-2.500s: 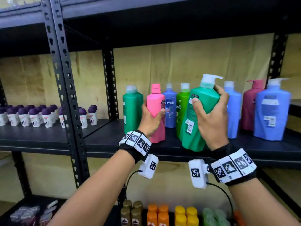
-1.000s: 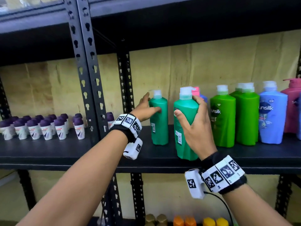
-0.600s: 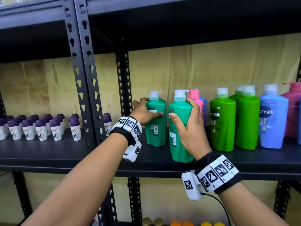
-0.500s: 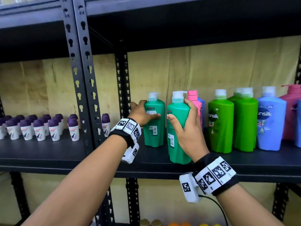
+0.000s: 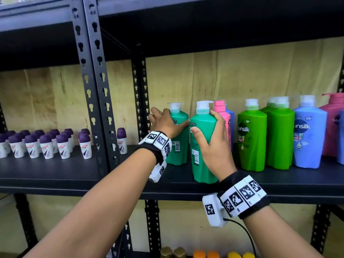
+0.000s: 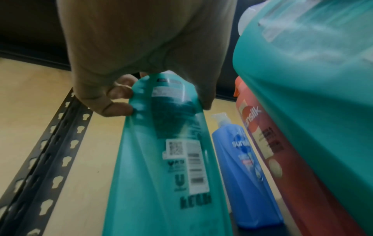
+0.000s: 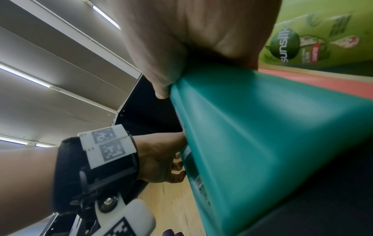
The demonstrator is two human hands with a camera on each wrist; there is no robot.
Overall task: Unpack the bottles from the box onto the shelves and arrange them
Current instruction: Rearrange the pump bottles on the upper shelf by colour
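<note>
Two teal-green pump bottles stand on the black shelf [image 5: 74, 175]. My left hand [image 5: 163, 123] grips the upper body of the rear teal bottle [image 5: 178, 146], also the rear teal bottle [image 6: 161, 159], near the upright post. My right hand [image 5: 210, 144] grips the front teal bottle [image 5: 202, 155], the front teal bottle [image 7: 262, 143], which stands near the shelf's front edge, thumb on its face. A pink bottle [image 5: 224, 118] and a blue bottle [image 6: 242, 175] stand just behind the front one.
To the right stand two bright green bottles [image 5: 251, 135], a light blue bottle [image 5: 309, 135] and a pink pump bottle [image 5: 333, 123]. Several small purple-capped roll-ons [image 5: 46, 144] fill the left bay. A perforated post [image 5: 95, 86] divides the bays. Bottle caps show on the lower shelf.
Both hands shifted the two teal bottles leftward toward the post. Earlier my left hand held the pink bottle and my right carried the teal pump bottle tilted; both teal bottles now stand upright.
</note>
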